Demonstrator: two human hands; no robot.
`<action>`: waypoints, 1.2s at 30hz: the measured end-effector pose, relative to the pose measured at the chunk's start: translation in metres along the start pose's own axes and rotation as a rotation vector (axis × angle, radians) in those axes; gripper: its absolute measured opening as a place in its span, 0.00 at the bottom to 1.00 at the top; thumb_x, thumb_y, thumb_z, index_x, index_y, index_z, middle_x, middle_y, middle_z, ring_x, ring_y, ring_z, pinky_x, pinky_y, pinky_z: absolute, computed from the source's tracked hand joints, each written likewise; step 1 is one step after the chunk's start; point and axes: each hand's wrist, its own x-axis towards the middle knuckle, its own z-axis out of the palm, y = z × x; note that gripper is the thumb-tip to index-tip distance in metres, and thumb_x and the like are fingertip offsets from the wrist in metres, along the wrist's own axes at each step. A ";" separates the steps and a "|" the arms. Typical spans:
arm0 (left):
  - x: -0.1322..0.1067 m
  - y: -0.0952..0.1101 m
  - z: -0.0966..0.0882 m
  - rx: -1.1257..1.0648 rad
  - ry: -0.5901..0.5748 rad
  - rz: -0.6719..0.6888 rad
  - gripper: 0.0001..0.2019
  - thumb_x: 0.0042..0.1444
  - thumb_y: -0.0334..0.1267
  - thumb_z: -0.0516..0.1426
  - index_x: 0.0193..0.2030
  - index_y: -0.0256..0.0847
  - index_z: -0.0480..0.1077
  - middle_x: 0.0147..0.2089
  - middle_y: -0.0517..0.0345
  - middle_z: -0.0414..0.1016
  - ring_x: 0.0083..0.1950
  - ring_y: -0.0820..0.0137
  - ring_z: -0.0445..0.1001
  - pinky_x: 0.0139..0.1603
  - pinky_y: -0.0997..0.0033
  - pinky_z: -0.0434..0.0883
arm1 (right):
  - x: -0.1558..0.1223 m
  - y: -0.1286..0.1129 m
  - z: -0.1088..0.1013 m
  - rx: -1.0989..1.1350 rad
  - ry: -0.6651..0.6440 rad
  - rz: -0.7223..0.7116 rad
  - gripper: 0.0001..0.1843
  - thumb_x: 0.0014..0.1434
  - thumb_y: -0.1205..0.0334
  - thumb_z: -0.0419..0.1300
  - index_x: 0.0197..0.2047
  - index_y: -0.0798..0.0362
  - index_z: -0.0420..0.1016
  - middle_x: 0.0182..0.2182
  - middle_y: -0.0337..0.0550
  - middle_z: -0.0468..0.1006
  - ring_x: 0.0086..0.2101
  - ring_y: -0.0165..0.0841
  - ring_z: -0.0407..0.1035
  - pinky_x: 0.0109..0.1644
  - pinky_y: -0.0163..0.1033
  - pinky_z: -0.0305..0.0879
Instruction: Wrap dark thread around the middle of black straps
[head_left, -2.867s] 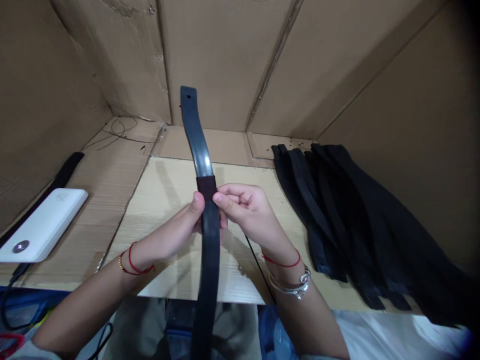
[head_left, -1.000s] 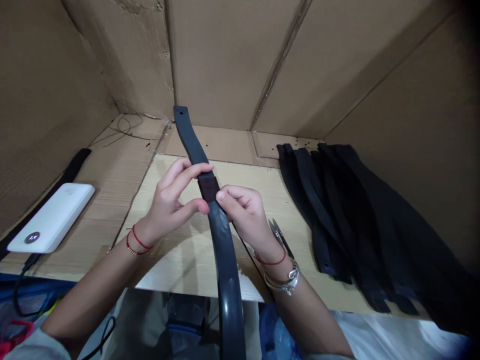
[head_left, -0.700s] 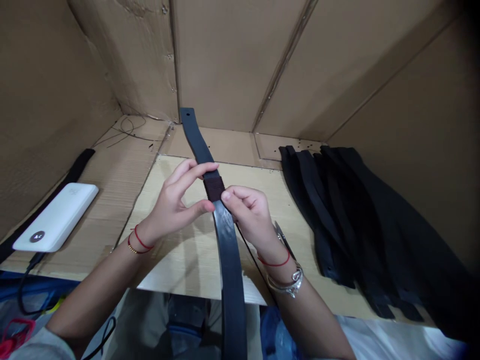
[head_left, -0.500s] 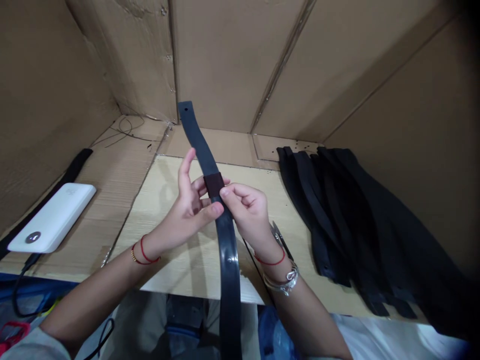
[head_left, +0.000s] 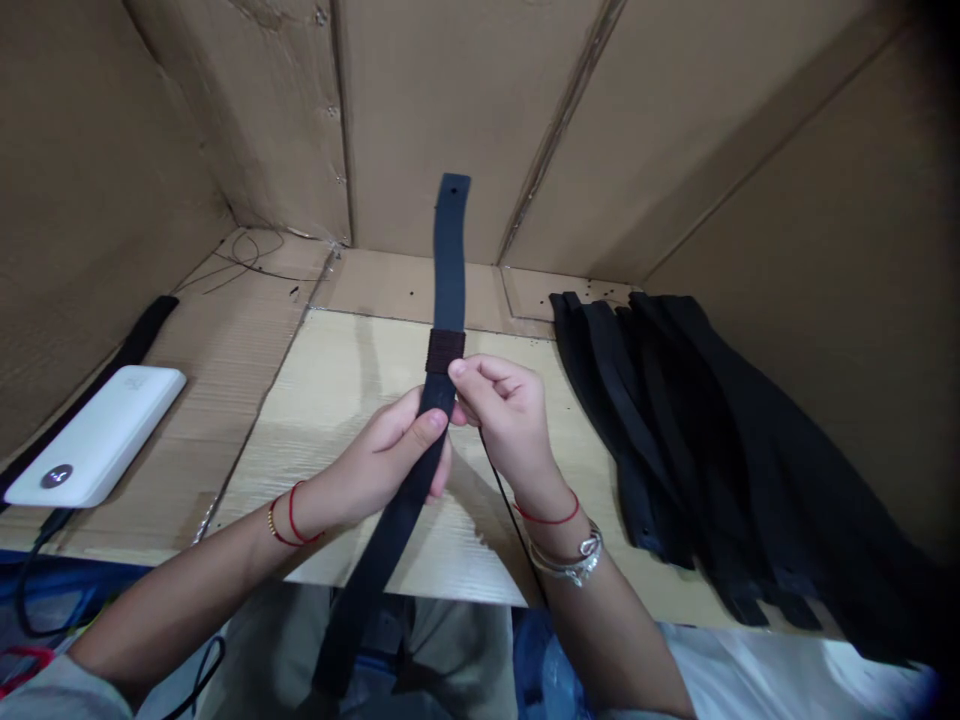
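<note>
A long black strap (head_left: 448,270) with a hole at its far end stands up over the light wooden board (head_left: 330,400). A band of dark brown thread (head_left: 445,351) is wound around its middle. My left hand (head_left: 390,460) is closed around the strap just below the band, thumb on top. My right hand (head_left: 504,420) pinches at the band's lower edge; a thin dark thread (head_left: 499,490) trails down from it toward me. The strap's near end hangs below the board's edge by my lap.
A pile of several black straps (head_left: 697,440) lies to the right. A white power bank (head_left: 94,435) with a cable sits at the left, a black strip (head_left: 135,340) behind it. Cardboard walls (head_left: 450,110) enclose the bench on three sides.
The strap's far end swung from the left to upright centre and its near end swung left. My left hand came off the wound band and closed on the strap below it.
</note>
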 end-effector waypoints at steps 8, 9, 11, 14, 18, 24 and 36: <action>-0.001 -0.004 0.003 0.025 0.014 0.033 0.14 0.70 0.50 0.45 0.45 0.41 0.59 0.23 0.67 0.68 0.20 0.78 0.64 0.21 0.80 0.62 | 0.000 0.002 -0.003 0.136 0.002 0.044 0.14 0.58 0.55 0.66 0.26 0.55 0.74 0.14 0.29 0.59 0.16 0.21 0.49 0.19 0.32 0.42; -0.002 -0.005 0.003 0.012 0.011 0.026 0.14 0.70 0.50 0.45 0.45 0.41 0.59 0.24 0.67 0.68 0.20 0.78 0.65 0.20 0.80 0.62 | 0.000 0.002 -0.003 0.138 0.003 0.056 0.14 0.58 0.55 0.66 0.26 0.55 0.74 0.14 0.28 0.58 0.16 0.21 0.48 0.19 0.32 0.40; -0.001 -0.006 0.003 0.000 0.006 0.013 0.14 0.70 0.50 0.45 0.45 0.41 0.59 0.24 0.67 0.68 0.20 0.78 0.65 0.20 0.80 0.62 | 0.000 0.003 -0.003 0.134 -0.002 0.069 0.15 0.57 0.54 0.66 0.26 0.55 0.74 0.14 0.28 0.57 0.16 0.21 0.47 0.19 0.32 0.39; 0.000 -0.004 0.001 0.009 0.004 0.009 0.13 0.70 0.49 0.45 0.45 0.41 0.59 0.24 0.67 0.68 0.20 0.78 0.65 0.21 0.81 0.62 | 0.001 0.003 -0.004 0.114 0.002 0.065 0.17 0.57 0.52 0.66 0.26 0.55 0.73 0.14 0.29 0.59 0.16 0.21 0.47 0.19 0.32 0.39; 0.000 0.003 0.000 -0.019 0.006 -0.001 0.15 0.69 0.51 0.46 0.44 0.41 0.60 0.22 0.67 0.68 0.19 0.78 0.65 0.20 0.80 0.62 | 0.003 0.001 -0.004 0.111 -0.021 0.075 0.17 0.56 0.50 0.66 0.27 0.55 0.73 0.14 0.29 0.60 0.16 0.20 0.45 0.19 0.32 0.37; -0.002 0.008 -0.001 -0.084 0.063 0.007 0.17 0.67 0.54 0.48 0.44 0.41 0.61 0.21 0.67 0.68 0.17 0.77 0.64 0.18 0.80 0.61 | 0.004 -0.002 -0.006 0.165 -0.082 0.106 0.16 0.56 0.50 0.67 0.29 0.55 0.73 0.14 0.26 0.55 0.16 0.20 0.42 0.19 0.31 0.37; -0.001 0.010 -0.001 -0.093 0.054 -0.024 0.17 0.67 0.53 0.48 0.44 0.41 0.61 0.19 0.68 0.67 0.16 0.77 0.63 0.17 0.80 0.61 | 0.006 -0.007 -0.012 -0.002 0.018 0.002 0.17 0.53 0.50 0.69 0.26 0.56 0.75 0.14 0.29 0.58 0.16 0.21 0.45 0.19 0.32 0.38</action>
